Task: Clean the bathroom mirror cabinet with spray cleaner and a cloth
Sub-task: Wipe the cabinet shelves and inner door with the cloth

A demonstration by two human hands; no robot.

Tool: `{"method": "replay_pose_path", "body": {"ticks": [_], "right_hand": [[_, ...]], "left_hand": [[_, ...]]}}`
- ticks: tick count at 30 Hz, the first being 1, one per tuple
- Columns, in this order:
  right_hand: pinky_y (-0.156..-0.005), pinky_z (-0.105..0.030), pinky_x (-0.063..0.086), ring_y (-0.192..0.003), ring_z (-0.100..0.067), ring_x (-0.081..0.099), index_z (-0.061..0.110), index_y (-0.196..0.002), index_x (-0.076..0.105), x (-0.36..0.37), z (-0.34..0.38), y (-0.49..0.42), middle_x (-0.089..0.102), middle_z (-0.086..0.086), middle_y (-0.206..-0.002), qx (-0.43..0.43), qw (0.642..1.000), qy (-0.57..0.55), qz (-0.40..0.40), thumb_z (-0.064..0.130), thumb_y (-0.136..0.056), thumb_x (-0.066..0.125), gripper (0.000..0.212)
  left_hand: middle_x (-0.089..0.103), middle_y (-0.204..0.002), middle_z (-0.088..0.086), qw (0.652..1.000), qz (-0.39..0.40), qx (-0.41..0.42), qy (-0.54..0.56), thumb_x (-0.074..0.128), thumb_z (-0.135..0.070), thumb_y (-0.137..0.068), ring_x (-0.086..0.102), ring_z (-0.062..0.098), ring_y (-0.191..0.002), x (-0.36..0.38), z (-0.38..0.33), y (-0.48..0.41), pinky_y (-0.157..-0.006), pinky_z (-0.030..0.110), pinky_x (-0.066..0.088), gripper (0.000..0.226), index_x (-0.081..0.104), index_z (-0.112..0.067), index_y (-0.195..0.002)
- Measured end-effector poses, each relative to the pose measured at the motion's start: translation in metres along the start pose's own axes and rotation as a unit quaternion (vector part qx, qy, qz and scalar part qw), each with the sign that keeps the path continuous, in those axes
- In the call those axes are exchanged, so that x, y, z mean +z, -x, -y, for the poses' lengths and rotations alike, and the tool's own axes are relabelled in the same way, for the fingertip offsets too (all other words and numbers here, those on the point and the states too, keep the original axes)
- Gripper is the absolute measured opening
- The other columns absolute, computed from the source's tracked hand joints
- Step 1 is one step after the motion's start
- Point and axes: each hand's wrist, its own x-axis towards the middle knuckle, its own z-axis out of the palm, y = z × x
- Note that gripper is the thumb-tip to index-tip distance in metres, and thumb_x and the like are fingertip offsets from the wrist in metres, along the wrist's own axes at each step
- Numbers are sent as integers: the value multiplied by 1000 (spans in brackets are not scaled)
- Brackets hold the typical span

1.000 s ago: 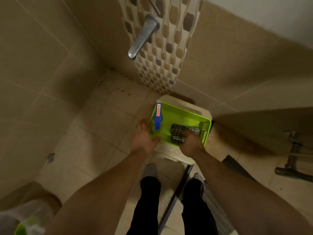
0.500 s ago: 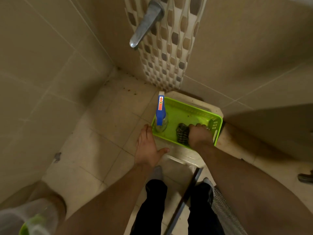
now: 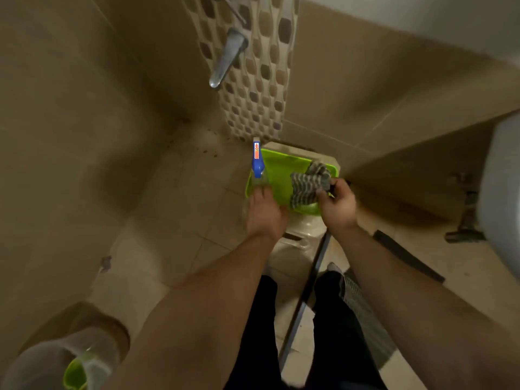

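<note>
A clear spray bottle with a blue trigger head (image 3: 257, 164) stands upright at the left end of a lime-green basket (image 3: 277, 167). My left hand (image 3: 264, 213) is wrapped around the bottle's lower body. My right hand (image 3: 337, 204) grips a grey striped cloth (image 3: 308, 182) and holds it bunched just above the basket's right half. The basket rests on a cream plastic stool (image 3: 302, 229) on the tiled floor. The mirror cabinet is not in view.
A metal tap (image 3: 226, 60) juts from a mosaic-tiled wall strip above the basket. A white basin edge (image 3: 501, 187) fills the far right, with pipework (image 3: 467, 218) below it. A translucent bucket (image 3: 59, 364) sits bottom left. A metal rod (image 3: 309, 288) lies between my feet.
My left hand moved from beside the basket onto the spray bottle. My right hand closed on the cloth and raised it out of the basket bottom.
</note>
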Motion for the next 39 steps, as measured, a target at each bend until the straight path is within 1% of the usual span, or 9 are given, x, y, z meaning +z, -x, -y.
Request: {"method": "replay_pose_path", "body": {"ticks": [4, 8, 13, 19, 22, 24, 29, 32, 39], "right_hand": [[-87, -31, 55, -90, -9, 69, 7, -111, 63, -37, 46, 45, 71, -1, -99, 41, 983, -169, -50, -7, -98, 60, 19], [-90, -36, 59, -99, -20, 70, 10, -113, 67, -78, 62, 87, 74, -6, -107, 91, 951, -285, -78, -5, -101, 53, 24], [-80, -31, 61, -101, -18, 74, 13, -122, 69, -119, 56, 136, 77, -3, -110, 131, 919, -346, -136, -1, -104, 50, 30], [-87, -39, 62, -111, -28, 72, 16, -137, 60, -187, 53, 162, 72, -13, -124, 128, 871, -434, -189, 14, -100, 65, 38], [-94, -44, 60, -114, -29, 72, 15, -136, 64, -225, 49, 171, 74, -15, -123, 106, 854, -480, -167, 21, -99, 67, 37], [-105, -47, 53, -122, -29, 67, 16, -136, 65, -267, 38, 185, 72, -16, -129, 98, 838, -517, -147, 33, -102, 61, 38], [-110, -39, 42, -137, -31, 55, 17, -141, 62, -363, 2, 228, 62, -15, -144, 82, 739, -659, -114, 58, -99, 53, 60], [-120, -46, 37, -136, -33, 57, 14, -143, 60, -411, -9, 248, 64, -14, -142, 47, 691, -710, -128, 50, -100, 56, 57], [-93, -45, 59, -118, -34, 70, 5, -136, 64, -476, -6, 260, 69, -20, -133, 22, 654, -750, -93, 43, -99, 58, 54]], "left_hand": [[66, -132, 11, 983, 77, 69, 149, 73, -34, -93, 62, 30, -122, -29, -55, 7, -100, 41, 52, 52, 58, -11, -137], [78, -104, -1, 949, 167, 93, 251, 79, -27, -90, 74, 18, -98, -38, -87, 29, -92, 41, 60, 20, 75, -20, -108], [73, -83, -20, 925, 206, 129, 293, 82, -20, -89, 67, -13, -74, -26, -131, 75, -64, 6, 50, 17, 71, -27, -99], [74, -108, 5, 944, 130, 184, 242, 79, -15, -89, 68, 21, -101, -10, -217, 130, -89, 30, 53, 29, 71, -7, -116], [64, -139, 9, 946, 105, 239, 194, 74, -14, -92, 59, 23, -128, 8, -263, 157, -108, 20, 40, 36, 67, -5, -127], [55, -145, 8, 936, 88, 298, 165, 70, -12, -92, 55, 22, -131, 28, -301, 192, -103, 10, 29, 28, 70, -5, -119], [70, -104, -6, 921, 118, 358, 100, 69, -31, -93, 68, 16, -94, 87, -368, 279, -87, 32, 55, 9, 69, -27, -101], [68, -85, -17, 903, 160, 390, 76, 70, -32, -89, 64, 3, -81, 114, -388, 320, -75, 25, 52, 3, 69, -32, -92], [74, -84, -18, 878, 166, 357, 272, 60, -45, -89, 70, 2, -81, 111, -439, 350, -77, 23, 58, 14, 70, -39, -82]]}}
